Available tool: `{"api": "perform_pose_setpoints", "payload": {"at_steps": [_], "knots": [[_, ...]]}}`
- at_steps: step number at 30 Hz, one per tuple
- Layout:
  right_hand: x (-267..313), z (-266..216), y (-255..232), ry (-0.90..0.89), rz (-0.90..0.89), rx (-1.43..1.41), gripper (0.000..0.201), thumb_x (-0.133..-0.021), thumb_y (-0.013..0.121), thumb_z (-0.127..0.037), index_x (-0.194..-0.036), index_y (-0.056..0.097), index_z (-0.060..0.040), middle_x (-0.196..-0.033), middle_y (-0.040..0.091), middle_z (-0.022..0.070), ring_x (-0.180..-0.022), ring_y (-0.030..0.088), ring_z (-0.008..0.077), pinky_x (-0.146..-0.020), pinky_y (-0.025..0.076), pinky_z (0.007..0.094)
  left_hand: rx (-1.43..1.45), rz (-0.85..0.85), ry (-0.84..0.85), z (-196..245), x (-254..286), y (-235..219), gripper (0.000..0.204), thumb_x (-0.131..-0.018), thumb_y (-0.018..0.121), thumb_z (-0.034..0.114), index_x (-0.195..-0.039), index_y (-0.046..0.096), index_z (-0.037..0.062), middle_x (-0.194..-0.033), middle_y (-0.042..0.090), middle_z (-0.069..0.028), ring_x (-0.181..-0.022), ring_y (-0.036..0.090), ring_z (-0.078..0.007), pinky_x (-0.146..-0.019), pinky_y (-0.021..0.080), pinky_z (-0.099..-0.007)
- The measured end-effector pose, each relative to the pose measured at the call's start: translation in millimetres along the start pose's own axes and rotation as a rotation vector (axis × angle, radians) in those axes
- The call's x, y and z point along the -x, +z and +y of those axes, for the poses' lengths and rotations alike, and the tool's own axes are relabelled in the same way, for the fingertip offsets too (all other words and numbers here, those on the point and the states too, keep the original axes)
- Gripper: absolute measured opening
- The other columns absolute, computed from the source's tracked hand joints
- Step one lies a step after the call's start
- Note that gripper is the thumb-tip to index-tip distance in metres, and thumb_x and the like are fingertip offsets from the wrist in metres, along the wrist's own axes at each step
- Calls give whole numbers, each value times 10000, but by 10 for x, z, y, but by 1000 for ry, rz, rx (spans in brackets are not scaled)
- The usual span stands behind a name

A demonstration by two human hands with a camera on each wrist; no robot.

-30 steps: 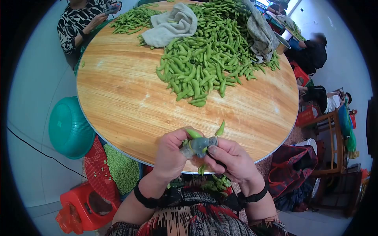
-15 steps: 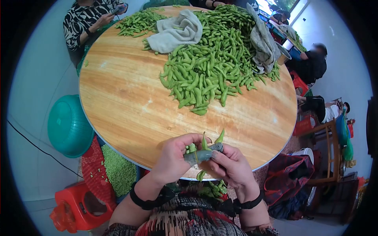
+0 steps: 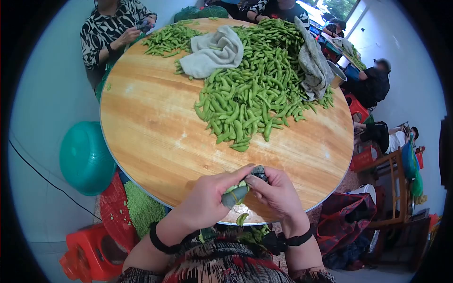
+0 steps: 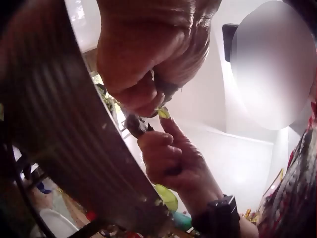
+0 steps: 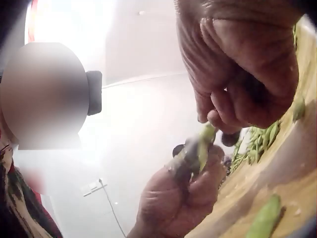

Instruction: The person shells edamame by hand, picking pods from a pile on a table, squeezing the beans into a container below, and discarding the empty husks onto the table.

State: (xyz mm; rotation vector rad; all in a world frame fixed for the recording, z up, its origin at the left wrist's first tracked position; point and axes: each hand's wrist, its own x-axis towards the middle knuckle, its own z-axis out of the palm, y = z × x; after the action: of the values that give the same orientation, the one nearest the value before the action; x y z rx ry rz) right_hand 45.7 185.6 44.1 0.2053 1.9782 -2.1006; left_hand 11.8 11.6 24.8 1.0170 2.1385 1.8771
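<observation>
My left hand (image 3: 205,195) and right hand (image 3: 281,191) meet over the table's near edge, fingers curled round one green soybean pod (image 5: 204,148). The left thumb wears a grey-blue finger cover (image 3: 234,197) with a band round it. A dark cover (image 3: 258,170) sits on a right-hand fingertip. In the right wrist view the right fingers pinch the pod's upper end and the left hand grips it lower down. Only a sliver of pod (image 4: 163,114) shows between the fingertips in the left wrist view. Another pod (image 3: 242,219) lies below the hands at the table rim.
A large heap of soybean pods (image 3: 245,101) covers the far part of the round wooden table (image 3: 155,137), with pale cloths (image 3: 214,54) on it. At left are a green basin (image 3: 87,158), shelled beans (image 3: 141,207) and a red stool (image 3: 89,250). Other people sit around.
The two hands have drawn closer together, and the left has turned so its thumb cover points down. Pods that stuck up above the fingers no longer show. The view has tilted up.
</observation>
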Motion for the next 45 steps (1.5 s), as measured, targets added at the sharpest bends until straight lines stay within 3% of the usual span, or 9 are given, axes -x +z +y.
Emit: {"api": "perform_pose_setpoints", "payload": {"at_steps": [10, 13, 15, 19, 23, 26, 28, 38, 45], "knots": [[-132, 348, 267, 113, -237, -1320, 78, -865, 510, -101, -797, 509, -62, -569, 452, -20, -359, 331, 41, -337, 244, 175, -400, 115, 156, -9, -100, -49, 271, -756, 544, -31, -1015, 579, 42, -801, 594, -88, -674, 579, -208, -571, 448, -251], [5, 267, 245, 125, -110, -577, 174, -857, 553, -196, -782, 523, -43, -563, 525, 49, -368, 442, 143, -357, 341, 251, 174, 329, -63, -157, -62, -179, 149, -822, 504, 14, -963, 544, 42, -797, 573, -62, -635, 531, -139, -506, 385, -198], [218, 235, 147, -555, -147, 739, 290, -830, 598, -296, -781, 542, -15, -558, 559, 141, -457, 552, 283, -424, 428, 356, 645, 421, -285, -162, -86, -237, 108, -855, 481, 45, -954, 524, 47, -804, 558, -54, -623, 502, -104, -476, 343, -171], [202, 84, -135, -214, 484, 1153, 335, -785, 645, -308, -711, 507, -12, -535, 547, 161, -511, 583, 327, -473, 464, 407, 800, 363, -450, -51, -149, -132, 100, -874, 473, 108, -953, 500, 52, -833, 523, -64, -612, 453, -75, -442, 260, -148], [15, 429, -195, -248, 572, 1289, 291, -761, 672, -264, -702, 510, -30, -553, 561, 157, -502, 583, 298, -456, 450, 382, 881, 159, -560, -19, -169, 61, 105, -873, 479, 111, -948, 502, 42, -855, 530, -69, -623, 465, -86, -442, 268, -150], [38, 391, -326, -433, 540, 970, 224, -771, 660, -192, -708, 518, -32, -544, 557, 101, -469, 567, 193, -437, 421, 310, 925, 122, -619, -77, -146, 166, 221, -876, 493, 99, -1082, 504, 18, -860, 534, -64, -617, 459, -81, -441, 280, -156], [129, 262, -318, 26, 196, 3, 166, -798, 620, -138, -745, 535, -6, -538, 525, 31, -484, 507, 92, -447, 389, 258, 936, 109, -672, -59, -140, 220, 271, -876, 501, 92, -1134, 495, 9, -859, 534, -62, -609, 452, -78, -440, 282, -159], [147, 316, -35, -285, 133, 125, 136, -869, 553, -131, -797, 530, -18, -672, 538, -6, -592, 439, 27, -509, 355, 190, 991, 254, -583, -124, -51, 298, 158, -850, 567, 64, -989, 577, -10, -763, 563, -47, -535, 424, -57, -422, 263, -160], [155, 273, -67, 7, -168, -286, 207, -947, 419, -172, -820, 501, -31, -663, 493, -13, -539, 410, 52, -478, 325, 192, 713, 312, -510, -129, -34, 262, 60, -834, 559, 13, -871, 605, 3, -796, 588, -48, -520, 404, -23, -424, 251, -163]]}}
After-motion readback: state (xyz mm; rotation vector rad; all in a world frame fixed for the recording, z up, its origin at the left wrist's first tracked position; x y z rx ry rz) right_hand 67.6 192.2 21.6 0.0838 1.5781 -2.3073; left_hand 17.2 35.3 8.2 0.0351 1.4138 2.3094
